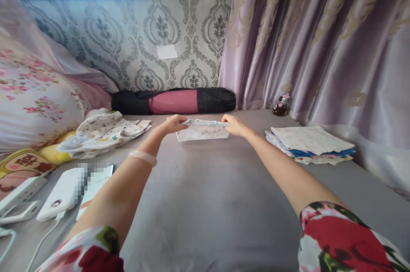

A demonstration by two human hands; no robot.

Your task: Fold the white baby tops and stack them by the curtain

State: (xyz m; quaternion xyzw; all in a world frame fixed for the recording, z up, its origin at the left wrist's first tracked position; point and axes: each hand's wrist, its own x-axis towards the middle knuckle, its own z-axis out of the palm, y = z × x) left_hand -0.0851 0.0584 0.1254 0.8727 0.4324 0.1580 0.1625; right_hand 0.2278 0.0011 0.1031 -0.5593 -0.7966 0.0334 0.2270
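Note:
A white printed cloth [203, 132], folded over, is stretched between my two hands just above the grey sheet [205, 203]. My left hand [174, 123] pinches its left upper corner, and my right hand [234, 125] pinches the right one. The cloth's front part hangs down a little below the held edge. Off to the right lies a stack of folded cloths [312, 141], a pale one on top and blue and patterned ones beneath. Crumpled white printed cloths [102, 133] lie to the left of my left hand.
A black and pink rolled bag [173, 101] lies along the wall. A small dark bottle [281, 105] stands by the curtain [297, 28]. On the left are a floral pillow [35, 101], a white power bank [62, 195], a phone [96, 186] and a power strip [24, 193] with cables.

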